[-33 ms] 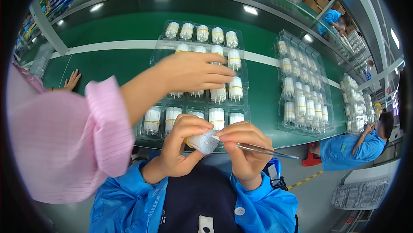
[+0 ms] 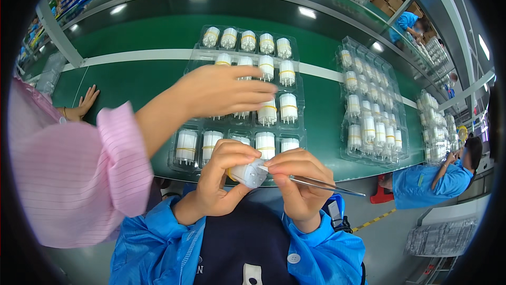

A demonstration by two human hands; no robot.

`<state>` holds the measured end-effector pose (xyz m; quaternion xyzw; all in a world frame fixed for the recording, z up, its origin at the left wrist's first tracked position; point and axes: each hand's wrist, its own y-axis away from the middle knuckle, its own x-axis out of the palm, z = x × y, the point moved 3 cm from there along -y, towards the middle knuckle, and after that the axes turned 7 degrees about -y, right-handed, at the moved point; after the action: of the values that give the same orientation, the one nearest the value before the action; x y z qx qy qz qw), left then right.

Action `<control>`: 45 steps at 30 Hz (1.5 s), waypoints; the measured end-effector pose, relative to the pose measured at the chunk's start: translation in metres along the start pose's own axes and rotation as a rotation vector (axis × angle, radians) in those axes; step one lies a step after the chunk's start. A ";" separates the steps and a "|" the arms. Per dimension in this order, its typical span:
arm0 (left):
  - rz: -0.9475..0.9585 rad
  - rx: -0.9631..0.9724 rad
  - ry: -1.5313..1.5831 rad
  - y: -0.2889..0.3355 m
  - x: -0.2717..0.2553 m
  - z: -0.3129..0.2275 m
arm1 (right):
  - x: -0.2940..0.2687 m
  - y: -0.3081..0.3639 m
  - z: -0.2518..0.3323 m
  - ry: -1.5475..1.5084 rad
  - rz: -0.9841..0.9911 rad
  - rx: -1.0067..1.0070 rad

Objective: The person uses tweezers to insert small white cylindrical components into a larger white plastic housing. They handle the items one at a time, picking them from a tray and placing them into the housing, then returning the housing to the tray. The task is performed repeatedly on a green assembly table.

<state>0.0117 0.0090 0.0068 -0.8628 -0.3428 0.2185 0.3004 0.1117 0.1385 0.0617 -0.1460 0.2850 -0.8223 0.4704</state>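
A white cylindrical part [image 2: 250, 175] with a yellow band is tilted in my left hand [image 2: 224, 175], its pale end face turned toward my right. My left fingers and thumb are wrapped around its side. My right hand [image 2: 299, 182] pinches a pair of silver tweezers [image 2: 337, 187], whose tips touch or nearly touch that end face; what they grip, if anything, is too small to make out. Just beyond my hands lies a clear plastic tray [image 2: 300, 79], holding rows of similar white parts with yellow bands and prongs.
A co-worker's pink-sleeved arm [image 2: 124, 153] reaches in from the left, its hand [image 2: 224, 92] over the tray. That person's other hand [image 2: 87, 103] rests on the green table [image 2: 321, 121]. More filled trays [image 2: 371, 100] stand to the right. A blue-clad person [image 2: 432, 182] is further right.
The co-worker's hand over the tray has shifted slightly left, along with the pink sleeve. My hands, the white part and the tweezers look the same.
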 end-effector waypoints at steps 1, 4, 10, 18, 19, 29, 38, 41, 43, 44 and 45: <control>-0.003 0.013 -0.030 0.000 0.000 0.000 | 0.001 -0.001 0.001 0.019 0.008 -0.004; -0.010 0.045 -0.110 -0.001 -0.001 -0.002 | 0.002 -0.007 0.005 0.090 0.064 -0.037; -0.032 0.028 -0.135 -0.001 -0.001 -0.001 | 0.001 -0.014 0.004 0.194 0.192 -0.026; -0.094 -0.050 0.056 0.002 0.009 0.007 | 0.001 0.019 -0.007 -0.230 -0.135 0.078; -0.109 -0.046 0.109 0.004 0.011 0.008 | 0.004 0.019 -0.007 -0.229 -0.149 0.074; -0.076 -0.018 0.095 0.006 0.012 0.000 | 0.007 0.013 -0.005 -0.121 -0.059 -0.025; -0.082 0.000 0.019 0.004 0.011 -0.001 | 0.010 0.011 -0.006 -0.116 -0.095 -0.003; -0.090 0.018 -0.014 0.005 0.011 0.001 | 0.011 0.011 -0.011 -0.142 -0.112 0.041; -0.074 0.053 -0.059 0.003 0.009 0.001 | 0.010 0.012 -0.012 -0.145 -0.111 0.058; -0.077 0.051 -0.053 0.003 0.010 0.002 | 0.010 0.011 -0.012 -0.136 -0.103 0.057; -0.083 0.049 -0.048 0.004 0.009 0.002 | 0.011 0.011 -0.012 -0.127 -0.092 0.056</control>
<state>0.0187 0.0142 0.0009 -0.8349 -0.3798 0.2348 0.3219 0.1075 0.1292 0.0455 -0.1979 0.2245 -0.8397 0.4531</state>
